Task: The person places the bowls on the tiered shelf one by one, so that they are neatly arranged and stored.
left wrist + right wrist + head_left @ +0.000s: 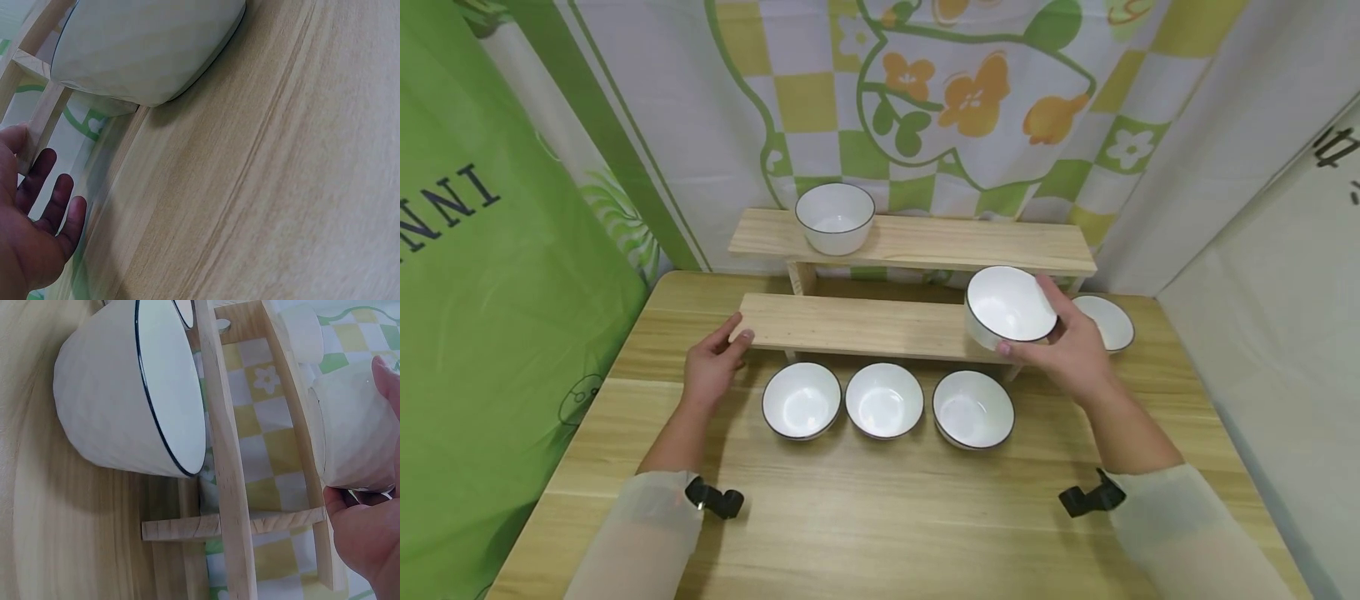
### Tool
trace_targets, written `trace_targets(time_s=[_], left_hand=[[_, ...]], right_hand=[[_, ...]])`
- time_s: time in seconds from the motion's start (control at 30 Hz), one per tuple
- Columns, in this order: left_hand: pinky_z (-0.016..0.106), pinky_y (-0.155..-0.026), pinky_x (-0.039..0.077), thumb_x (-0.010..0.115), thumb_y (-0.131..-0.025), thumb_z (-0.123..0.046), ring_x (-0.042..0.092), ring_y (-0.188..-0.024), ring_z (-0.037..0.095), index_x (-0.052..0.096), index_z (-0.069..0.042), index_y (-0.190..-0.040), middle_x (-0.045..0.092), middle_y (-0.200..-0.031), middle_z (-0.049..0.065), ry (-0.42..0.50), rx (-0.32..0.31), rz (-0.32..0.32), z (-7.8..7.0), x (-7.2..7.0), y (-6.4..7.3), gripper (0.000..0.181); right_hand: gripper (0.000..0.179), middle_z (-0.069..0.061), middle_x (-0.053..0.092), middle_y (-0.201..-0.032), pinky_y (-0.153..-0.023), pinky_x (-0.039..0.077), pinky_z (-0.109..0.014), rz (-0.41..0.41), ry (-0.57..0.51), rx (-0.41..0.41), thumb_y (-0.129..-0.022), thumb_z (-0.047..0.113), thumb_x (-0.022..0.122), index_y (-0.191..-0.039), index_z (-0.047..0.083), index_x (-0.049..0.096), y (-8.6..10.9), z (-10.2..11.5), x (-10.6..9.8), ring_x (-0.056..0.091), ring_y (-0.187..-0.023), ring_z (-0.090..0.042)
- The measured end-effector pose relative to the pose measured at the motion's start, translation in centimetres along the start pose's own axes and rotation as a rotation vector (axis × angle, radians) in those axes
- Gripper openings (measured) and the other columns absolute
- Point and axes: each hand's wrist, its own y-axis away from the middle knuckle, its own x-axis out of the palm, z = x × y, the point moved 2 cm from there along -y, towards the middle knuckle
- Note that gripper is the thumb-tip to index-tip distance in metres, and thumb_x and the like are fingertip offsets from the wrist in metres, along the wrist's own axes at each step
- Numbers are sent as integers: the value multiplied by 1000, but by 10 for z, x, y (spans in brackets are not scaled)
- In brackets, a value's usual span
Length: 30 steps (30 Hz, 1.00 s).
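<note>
My right hand (1071,354) grips a white bowl (1011,304) with a thin dark rim, thumb at the near side and fingers at the far right. The bowl is tilted toward me over the right end of the lower plank of a two-tier wooden shelf (850,325). In the right wrist view, the same bowl (359,428) shows its faceted outer wall beside the plank. At the plank's left end, my left hand (711,367) pinches the wood between thumb and index finger; its other fingers (53,200) are spread below in the left wrist view.
Three matching bowls stand in a row before the shelf: left (802,400), middle (884,400), right (973,408). Another bowl (835,221) sits on the upper plank (970,242), toward its left. One more (1108,323) is partly hidden behind my right hand. A patterned curtain (820,108) hangs behind.
</note>
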Motion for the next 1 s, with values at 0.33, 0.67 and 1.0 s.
trace_targets(time_s=[0.33, 0.67, 1.0], left_hand=[[17, -74, 57, 80, -94, -38, 63, -92, 0, 63, -20, -144, 62, -144, 7, 21, 5, -10, 0, 1, 1, 56], [19, -76, 58, 77, -96, -30, 62, -89, -1, 60, -18, -146, 59, -148, 8, 21, -36, 8, -9, 1, 3, 54], [21, -77, 59, 77, -97, -27, 62, -91, -2, 58, -12, -147, 56, -150, 11, 14, -31, 25, -28, 1, 15, 56]], right_hand=[[120, 3, 24, -171, -113, 38, -18, 0, -16, -2, -73, 20, 98, -166, 28, 23, -12, 10, 11, 37, -147, -16], [122, -9, 31, -167, -106, 46, -20, -35, -29, -16, -71, 25, 99, -166, 31, 23, -29, 25, 22, 44, -141, -20], [123, -6, 29, -169, -120, 36, -38, -60, 54, -42, -69, 34, 100, -166, 28, 24, -48, 39, 31, 38, -147, -20]])
